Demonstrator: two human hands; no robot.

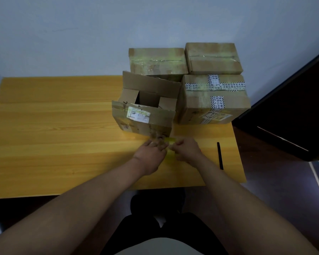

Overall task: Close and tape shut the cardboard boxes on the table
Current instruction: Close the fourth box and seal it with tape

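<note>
Open-flapped cardboard box [144, 115] beside three taped boxes [213, 100].

Both forearms are bare to the lower corners of the frame, with no sleeves, watch or rings showing. At bottom centre the person wears dark trousers [142, 234] and a pale top [162, 247].

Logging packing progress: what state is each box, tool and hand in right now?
Open box: flaps up, unsealed.
Printed-tape box: closed, taped.
Back left box: closed, taped.
Back right box: closed, taped.
Tape: between both hands.
Black pen: lying untouched.
Left hand: on tape.
Right hand: pinching tape.
</note>
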